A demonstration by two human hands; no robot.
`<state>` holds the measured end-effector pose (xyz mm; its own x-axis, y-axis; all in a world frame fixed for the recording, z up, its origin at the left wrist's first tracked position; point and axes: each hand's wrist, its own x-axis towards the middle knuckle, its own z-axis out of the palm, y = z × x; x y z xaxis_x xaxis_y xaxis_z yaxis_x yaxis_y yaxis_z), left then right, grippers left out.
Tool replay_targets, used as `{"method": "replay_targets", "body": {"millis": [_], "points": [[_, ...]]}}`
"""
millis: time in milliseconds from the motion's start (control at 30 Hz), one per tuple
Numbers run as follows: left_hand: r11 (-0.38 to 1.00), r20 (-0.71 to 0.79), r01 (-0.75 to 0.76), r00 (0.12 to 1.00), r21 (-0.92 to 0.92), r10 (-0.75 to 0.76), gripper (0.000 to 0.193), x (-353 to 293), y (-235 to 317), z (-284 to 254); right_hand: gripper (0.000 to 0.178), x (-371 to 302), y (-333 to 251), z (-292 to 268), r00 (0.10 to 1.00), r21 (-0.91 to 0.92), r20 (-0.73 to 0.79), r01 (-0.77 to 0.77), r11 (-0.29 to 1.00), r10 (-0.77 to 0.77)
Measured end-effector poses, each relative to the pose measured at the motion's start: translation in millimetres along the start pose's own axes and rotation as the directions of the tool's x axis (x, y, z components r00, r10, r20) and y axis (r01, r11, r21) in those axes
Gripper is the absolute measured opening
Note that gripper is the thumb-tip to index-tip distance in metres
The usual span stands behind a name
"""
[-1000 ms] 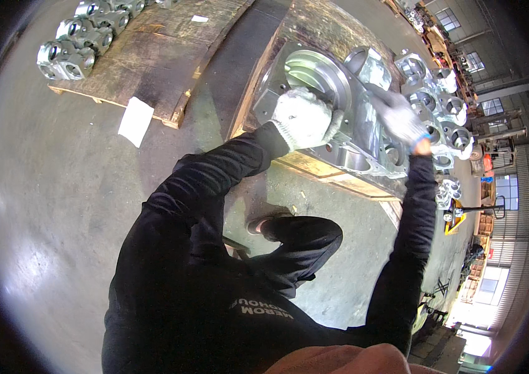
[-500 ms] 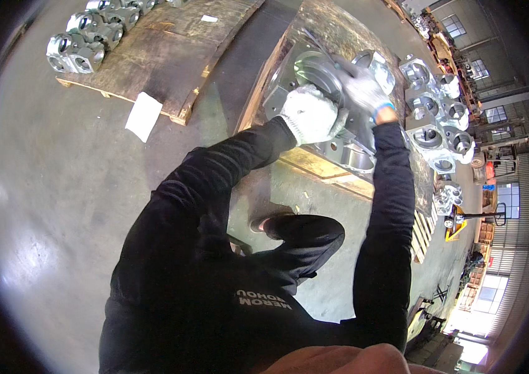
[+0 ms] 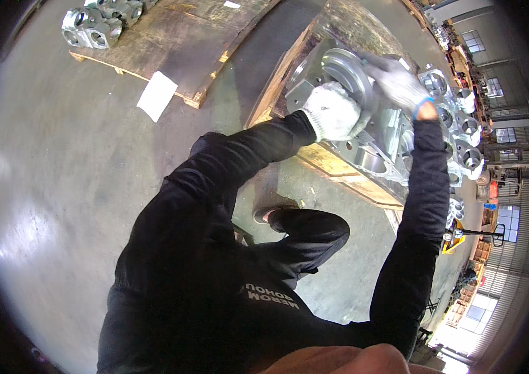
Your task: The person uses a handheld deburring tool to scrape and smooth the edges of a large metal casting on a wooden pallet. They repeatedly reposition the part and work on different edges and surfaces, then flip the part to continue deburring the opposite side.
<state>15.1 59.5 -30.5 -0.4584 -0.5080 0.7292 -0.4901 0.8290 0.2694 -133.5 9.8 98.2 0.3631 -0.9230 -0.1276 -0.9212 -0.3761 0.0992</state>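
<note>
A grey machined metal housing (image 3: 303, 98) with a large round collar (image 3: 355, 70) lies on a wooden pallet top. My left hand (image 3: 334, 112), in a white knit glove, is curled closed against the near side of the collar. Its fingertips are hidden from view. My right hand (image 3: 399, 82), also gloved, is stretched over the far right side of the collar, its fingers smeared by motion. Whether that hand holds anything is not visible. Close by my hands sits another metal part with a round bore (image 3: 371, 161).
Several similar castings (image 3: 464, 134) stand to the right. At the upper left, a second wooden pallet (image 3: 180, 40) carries more castings (image 3: 93, 28), with a white paper sheet (image 3: 157, 96) at its corner. A yellow pallet jack (image 3: 454, 237) stands at the far right.
The view has shifted, so the scene sits further right. My right hand has moved right relative to the collar. A thin, long tool seen near its fingers earlier no longer shows.
</note>
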Motion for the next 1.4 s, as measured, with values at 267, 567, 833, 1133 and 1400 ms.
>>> {"method": "replay_targets", "body": {"millis": [267, 567, 833, 1133, 1400], "points": [[1.000, -0.019, 0.002, 1.000, 0.029, -0.002, 0.035, 2, 1, -1, 0.053, 1, 11, 8, 0.993, 0.325, -0.007, -0.110, 0.939, 0.119], [1.000, -0.010, 0.028, 1.000, 0.009, -0.028, 0.032, 3, 0, -2, 0.054, 20, -7, -9, 0.999, 0.233, -0.051, 0.030, 0.972, -0.019], [1.000, -0.055, 0.021, 0.998, 0.010, -0.020, 0.031, 2, 1, 3, 0.055, 31, -1, -6, 0.985, 0.230, -0.054, 0.169, 0.958, -0.161], [1.000, -0.079, 0.002, 0.997, -0.029, -0.004, 0.035, 4, -1, -2, 0.050, 37, -23, -20, 0.987, 0.122, 0.050, 0.147, 0.982, -0.154], [1.000, -0.071, 0.012, 0.997, -0.023, -0.013, 0.035, 3, -1, -2, 0.041, -5, -44, -33, 0.996, -0.028, 0.081, 0.035, 0.999, -0.032]]}}
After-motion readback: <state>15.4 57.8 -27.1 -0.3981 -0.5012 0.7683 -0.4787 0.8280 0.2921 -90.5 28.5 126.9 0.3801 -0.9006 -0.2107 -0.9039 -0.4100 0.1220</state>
